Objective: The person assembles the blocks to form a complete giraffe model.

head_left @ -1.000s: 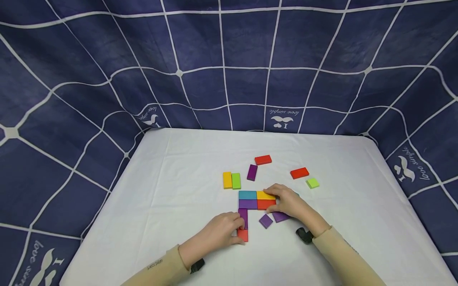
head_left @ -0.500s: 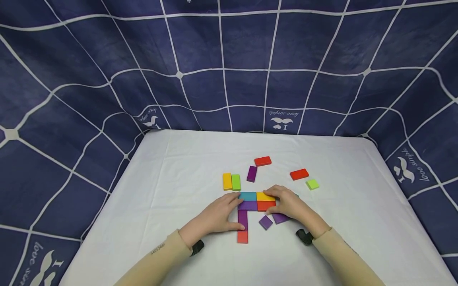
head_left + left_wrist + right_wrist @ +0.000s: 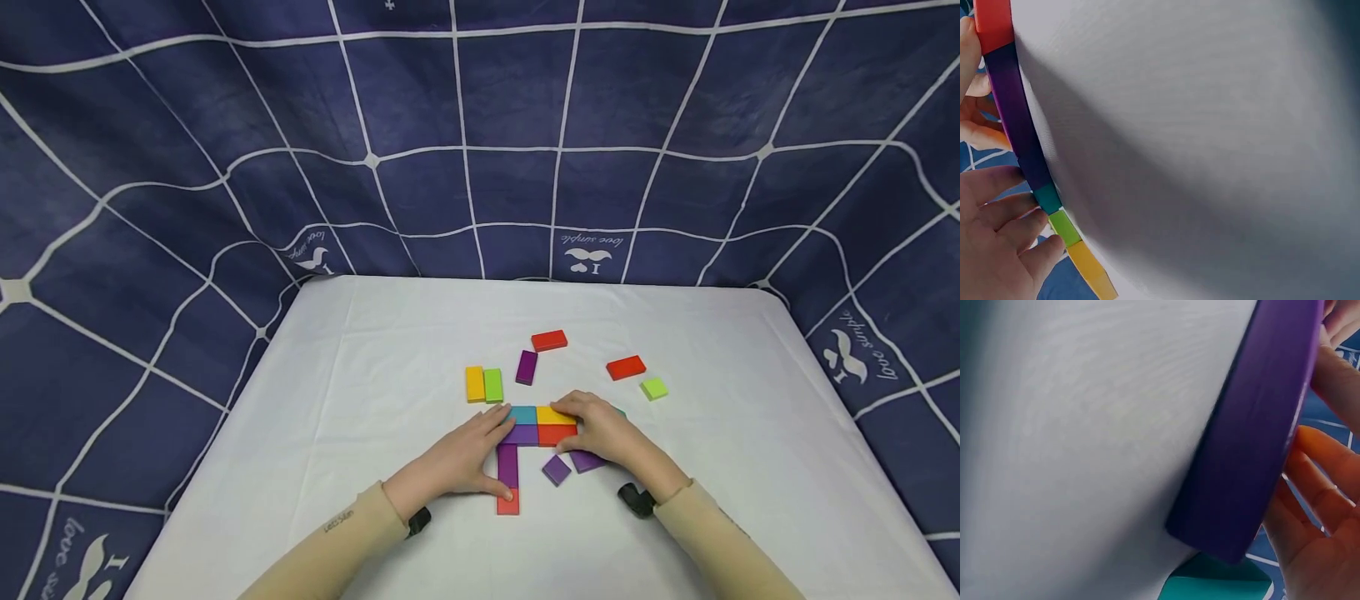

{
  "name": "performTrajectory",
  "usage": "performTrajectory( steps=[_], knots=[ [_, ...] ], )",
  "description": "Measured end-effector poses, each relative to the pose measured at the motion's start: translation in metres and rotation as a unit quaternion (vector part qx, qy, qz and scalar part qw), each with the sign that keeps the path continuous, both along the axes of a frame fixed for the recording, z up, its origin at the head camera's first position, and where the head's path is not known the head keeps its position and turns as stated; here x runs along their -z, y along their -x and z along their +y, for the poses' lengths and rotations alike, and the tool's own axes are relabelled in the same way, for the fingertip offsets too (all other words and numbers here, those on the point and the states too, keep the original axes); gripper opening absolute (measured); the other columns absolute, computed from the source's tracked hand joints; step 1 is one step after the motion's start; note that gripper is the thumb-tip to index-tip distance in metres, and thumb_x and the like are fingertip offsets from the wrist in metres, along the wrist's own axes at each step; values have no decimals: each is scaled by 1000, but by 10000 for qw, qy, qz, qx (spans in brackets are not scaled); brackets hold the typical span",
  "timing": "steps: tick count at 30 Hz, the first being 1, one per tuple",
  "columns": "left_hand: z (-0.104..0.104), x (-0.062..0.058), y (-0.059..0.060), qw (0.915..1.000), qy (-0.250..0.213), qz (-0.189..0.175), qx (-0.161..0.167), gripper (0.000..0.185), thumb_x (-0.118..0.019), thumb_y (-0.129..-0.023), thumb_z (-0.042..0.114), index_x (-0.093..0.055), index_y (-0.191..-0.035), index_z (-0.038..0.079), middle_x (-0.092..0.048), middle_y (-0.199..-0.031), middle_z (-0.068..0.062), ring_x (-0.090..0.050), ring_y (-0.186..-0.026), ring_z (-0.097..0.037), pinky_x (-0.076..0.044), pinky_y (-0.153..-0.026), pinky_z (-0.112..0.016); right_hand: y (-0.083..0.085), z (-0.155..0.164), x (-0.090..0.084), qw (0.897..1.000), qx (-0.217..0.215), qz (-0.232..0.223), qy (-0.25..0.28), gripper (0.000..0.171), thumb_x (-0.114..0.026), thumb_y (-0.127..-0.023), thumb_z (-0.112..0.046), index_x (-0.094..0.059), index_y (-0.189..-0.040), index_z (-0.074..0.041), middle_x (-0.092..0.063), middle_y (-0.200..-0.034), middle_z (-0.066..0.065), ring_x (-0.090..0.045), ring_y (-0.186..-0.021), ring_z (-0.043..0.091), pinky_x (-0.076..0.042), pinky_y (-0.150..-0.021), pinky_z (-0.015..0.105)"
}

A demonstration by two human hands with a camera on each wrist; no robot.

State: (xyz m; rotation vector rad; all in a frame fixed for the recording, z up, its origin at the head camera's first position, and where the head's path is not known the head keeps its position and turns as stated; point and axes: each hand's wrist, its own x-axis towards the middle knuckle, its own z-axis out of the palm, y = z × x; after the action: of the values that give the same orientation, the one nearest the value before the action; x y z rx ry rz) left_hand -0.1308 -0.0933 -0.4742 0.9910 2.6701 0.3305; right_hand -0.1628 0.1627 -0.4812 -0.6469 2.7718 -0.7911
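Note:
Flat coloured blocks lie joined on the white table. A teal block (image 3: 523,415) and a yellow block (image 3: 556,416) form the back row; a violet block (image 3: 521,435) and a red block (image 3: 557,435) lie in front. A purple block (image 3: 507,465) and a shorter red block (image 3: 507,502) run towards the person. My left hand (image 3: 459,457) is spread along the left side, fingertips at the teal and violet ends, thumb at the short red block. My right hand (image 3: 600,427) grips the yellow and red blocks' right side between fingers and thumb, partly covering them.
A small violet square (image 3: 557,471) and a violet block (image 3: 587,461) lie near my right hand. Behind are loose yellow (image 3: 475,384), lime (image 3: 492,386), purple (image 3: 527,367) and red (image 3: 549,340) blocks. Another red block (image 3: 626,367) and a lime square (image 3: 654,388) lie right.
My left hand has moved from the purple and short red blocks up along the left side, its fingers spreading to the teal block and its thumb sliding back down. My right hand stays in place.

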Motion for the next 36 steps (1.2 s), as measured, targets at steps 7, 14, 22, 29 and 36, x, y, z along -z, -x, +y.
performTrajectory(
  steps=[7,14,22,29,36],
  knots=[
    [1,0,-1,10000,39,40,34,106,-65,-68,69,-30,-146,8,-18,-156,-8,-16,-144,-21,-24,-114,-37,-3,-1,-1,9999,46,69,-97,63,-82,-70,-33,-61,-124,-9,-60,-117,2,-55,-109,19,-49,-95,40],
    [1,2,-5,9999,39,97,74,106,-63,-67,71,-30,-146,8,-17,-156,-9,-17,-143,-22,-24,-114,-37,-5,-2,-1,9997,35,100,-197,64,-82,-69,-34,-62,-124,-8,-60,-115,2,-55,-107,19,-50,-93,39],
    [2,0,-5,9997,71,205,91,105,-64,-67,71,-32,-146,8,-20,-155,-10,-19,-143,-23,-27,-113,-37,-7,-1,-2,9999,9,100,-140,64,-81,-71,-34,-60,-125,-8,-59,-119,4,-54,-110,22,-49,-94,41],
    [2,-1,-4,9995,83,265,124,105,-64,-67,70,-33,-145,8,-21,-154,-10,-21,-142,-23,-26,-114,-36,-8,7,-2,9996,70,-33,263,56,-73,-80,-35,-57,-129,-12,-56,-128,3,-52,-119,23,-44,-100,45],
    [2,0,-4,9993,80,334,134,105,-66,-66,70,-34,-145,7,-23,-154,-11,-22,-142,-24,-25,-114,-36,-16,21,-10,9980,166,303,538,33,-70,-84,-21,-66,-116,-14,-63,-114,-3,-58,-108,18,-49,-95,42]
  ],
)
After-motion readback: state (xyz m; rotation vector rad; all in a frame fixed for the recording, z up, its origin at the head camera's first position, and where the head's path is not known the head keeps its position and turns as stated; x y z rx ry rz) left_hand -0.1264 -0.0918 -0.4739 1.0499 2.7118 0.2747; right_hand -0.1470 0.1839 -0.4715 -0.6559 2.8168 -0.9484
